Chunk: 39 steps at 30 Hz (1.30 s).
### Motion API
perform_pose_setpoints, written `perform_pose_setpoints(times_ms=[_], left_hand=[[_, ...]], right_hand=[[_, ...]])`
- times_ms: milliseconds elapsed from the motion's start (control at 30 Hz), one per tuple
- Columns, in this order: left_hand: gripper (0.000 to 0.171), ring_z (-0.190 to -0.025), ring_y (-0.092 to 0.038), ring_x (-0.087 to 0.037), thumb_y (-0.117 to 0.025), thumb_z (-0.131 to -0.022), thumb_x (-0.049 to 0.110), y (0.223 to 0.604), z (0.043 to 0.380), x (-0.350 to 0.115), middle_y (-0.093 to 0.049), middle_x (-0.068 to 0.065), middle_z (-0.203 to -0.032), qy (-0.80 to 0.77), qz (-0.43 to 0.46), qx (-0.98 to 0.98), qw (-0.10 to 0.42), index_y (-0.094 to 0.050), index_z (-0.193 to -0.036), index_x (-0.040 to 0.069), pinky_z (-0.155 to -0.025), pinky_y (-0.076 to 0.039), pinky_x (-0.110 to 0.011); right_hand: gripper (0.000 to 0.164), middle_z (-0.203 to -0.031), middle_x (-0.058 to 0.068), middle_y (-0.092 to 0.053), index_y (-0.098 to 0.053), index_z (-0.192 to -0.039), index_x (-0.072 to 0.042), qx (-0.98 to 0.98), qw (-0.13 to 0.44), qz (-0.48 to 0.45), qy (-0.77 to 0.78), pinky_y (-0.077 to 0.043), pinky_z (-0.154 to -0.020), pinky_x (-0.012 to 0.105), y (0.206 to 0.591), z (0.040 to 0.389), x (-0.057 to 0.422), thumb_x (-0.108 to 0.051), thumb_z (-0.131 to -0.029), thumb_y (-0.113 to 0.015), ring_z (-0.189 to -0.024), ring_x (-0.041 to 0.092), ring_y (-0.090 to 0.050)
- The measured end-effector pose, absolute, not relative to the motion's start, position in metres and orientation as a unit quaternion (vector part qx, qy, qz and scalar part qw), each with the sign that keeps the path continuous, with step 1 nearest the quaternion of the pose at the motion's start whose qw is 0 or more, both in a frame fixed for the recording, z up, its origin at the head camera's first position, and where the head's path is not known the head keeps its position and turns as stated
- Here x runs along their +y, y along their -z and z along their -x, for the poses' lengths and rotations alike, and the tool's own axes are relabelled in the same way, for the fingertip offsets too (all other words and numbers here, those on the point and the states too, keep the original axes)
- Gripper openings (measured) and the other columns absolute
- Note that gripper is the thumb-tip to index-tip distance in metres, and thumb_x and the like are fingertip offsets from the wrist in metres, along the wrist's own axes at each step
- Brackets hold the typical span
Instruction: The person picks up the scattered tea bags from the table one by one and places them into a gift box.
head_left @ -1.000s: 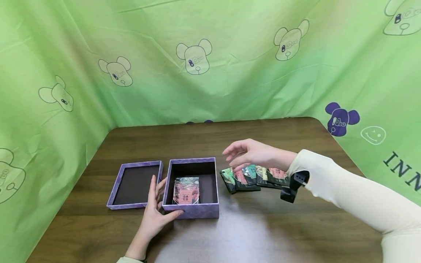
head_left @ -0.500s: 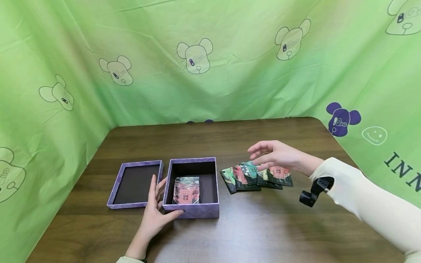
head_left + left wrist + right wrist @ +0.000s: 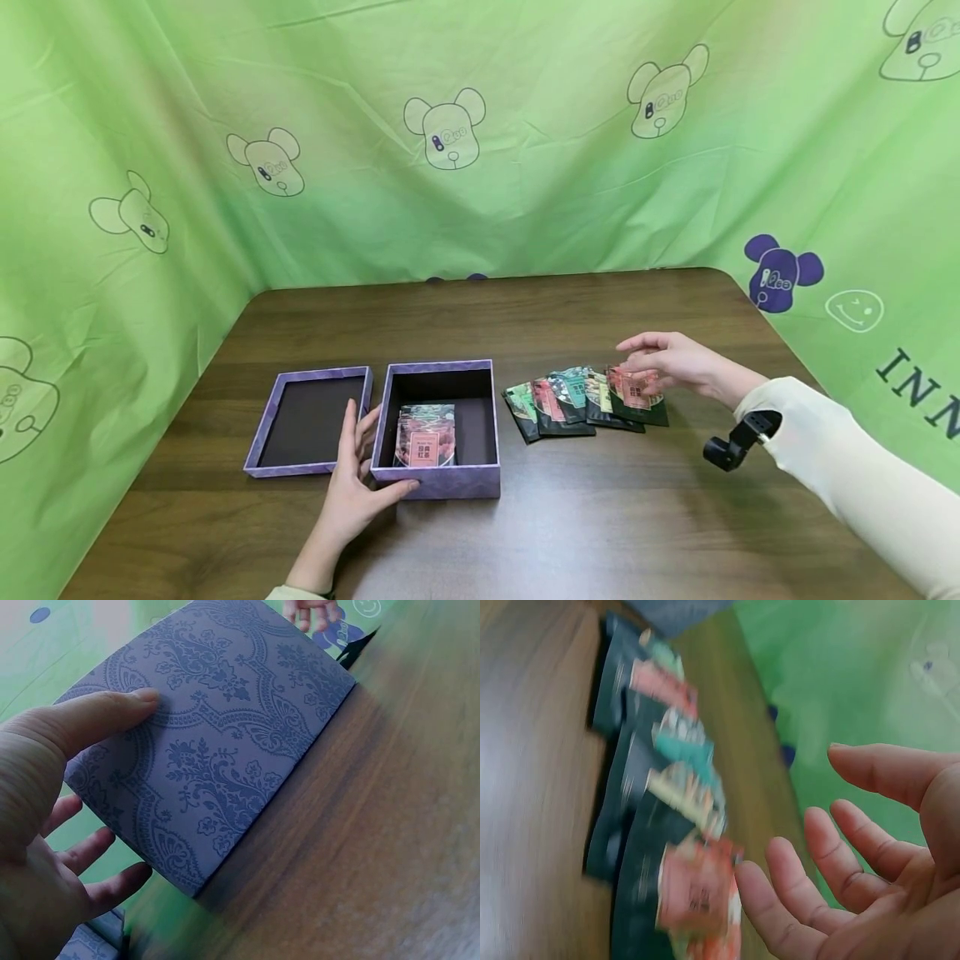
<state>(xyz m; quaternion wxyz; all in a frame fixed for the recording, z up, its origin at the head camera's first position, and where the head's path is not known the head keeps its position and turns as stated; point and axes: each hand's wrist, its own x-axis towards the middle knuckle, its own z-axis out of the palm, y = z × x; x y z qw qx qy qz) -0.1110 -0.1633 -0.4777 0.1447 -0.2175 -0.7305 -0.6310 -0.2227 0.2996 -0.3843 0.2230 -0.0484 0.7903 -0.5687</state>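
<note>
My left hand [image 3: 352, 496] holds the near left corner of an open purple box [image 3: 465, 483]. Its thumb lies on the patterned front wall [image 3: 225, 750] and its fingers are along the left side. Inside the box, at the left, lies a pink and teal tea sachet [image 3: 424, 437]. My right hand [image 3: 671, 364] hovers over the right end of a fanned row of tea sachets, with fingers loosely bent and nothing held. Beneath its fingertips is the rightmost sachet, a red and black one [image 3: 696, 892]. Teal [image 3: 572, 392], yellow, pink and green sachets overlap to its left.
A shallow purple lid [image 3: 311, 421], dark inside, lies left of the box, close behind my left fingers. Everything stands on a brown wooden table [image 3: 465, 325]. A green printed cloth [image 3: 525, 192] hangs around the table's back and sides.
My right hand has moved right, from near the box's right edge across the sachets to the rightmost one, uncovering the others. The left hand and box stay put.
</note>
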Motion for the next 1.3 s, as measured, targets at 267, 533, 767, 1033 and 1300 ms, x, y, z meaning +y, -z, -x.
perform_pose_setpoints(times_ms=[267, 533, 767, 1033, 1300], left_hand=[[0.133, -0.131, -0.045, -0.016, -0.083, -0.063, -0.019, 0.477, 0.11, -0.163, -0.03, -0.033, -0.151, 0.63, 0.212, -0.733, 0.141, 0.003, -0.16, 0.011, -0.1, -0.043, -0.018], [0.134, -0.131, -0.045, -0.016, -0.082, -0.063, -0.021, 0.48, 0.11, -0.163, -0.029, -0.035, -0.15, 0.636, 0.219, -0.726, 0.142, 0.004, -0.16, 0.012, -0.101, -0.042, -0.019], [0.133, -0.131, -0.045, -0.016, -0.082, -0.063, -0.02, 0.478, 0.11, -0.163, -0.03, -0.035, -0.15, 0.632, 0.218, -0.729, 0.143, 0.004, -0.16, 0.011, -0.101, -0.042, -0.019], [0.133, -0.131, -0.045, -0.017, -0.082, -0.063, -0.02, 0.478, 0.11, -0.163, -0.03, -0.034, -0.15, 0.631, 0.216, -0.732, 0.142, 0.004, -0.16, 0.011, -0.101, -0.042, -0.019], [0.133, -0.131, -0.044, -0.018, -0.083, -0.064, -0.018, 0.477, 0.111, -0.163, -0.03, -0.033, -0.151, 0.63, 0.21, -0.734, 0.14, 0.004, -0.16, 0.012, -0.101, -0.042, -0.018]], right_hand=[[0.061, -0.101, 0.007, -0.055, -0.034, -0.139, 0.017, 0.831, 0.217, 0.039, 0.51, -0.054, -0.087, 0.051, 0.408, 0.23, 0.321, -0.008, -0.092, -0.064, -0.093, 0.021, -0.059], [0.066, -0.115, 0.025, -0.058, -0.046, -0.135, 0.016, 0.885, 0.206, 0.054, 0.414, -0.051, -0.074, 0.037, 0.421, 0.233, 0.327, -0.012, -0.084, -0.076, -0.095, 0.023, -0.054], [0.069, -0.103, 0.019, -0.064, -0.056, -0.125, 0.014, 0.917, 0.161, 0.094, 0.354, -0.045, -0.078, 0.032, 0.429, 0.236, 0.325, -0.008, -0.067, -0.087, -0.091, 0.025, -0.053], [0.061, -0.105, 0.024, -0.068, -0.063, -0.109, 0.005, 0.942, 0.074, 0.112, 0.308, -0.04, -0.078, 0.038, 0.435, 0.235, 0.322, -0.007, -0.055, -0.09, -0.092, 0.031, -0.053], [0.06, -0.105, 0.024, -0.063, -0.059, -0.112, 0.009, 0.924, 0.068, 0.1, 0.363, -0.047, -0.069, 0.035, 0.432, 0.238, 0.325, 0.006, -0.057, -0.083, -0.085, 0.027, -0.054]])
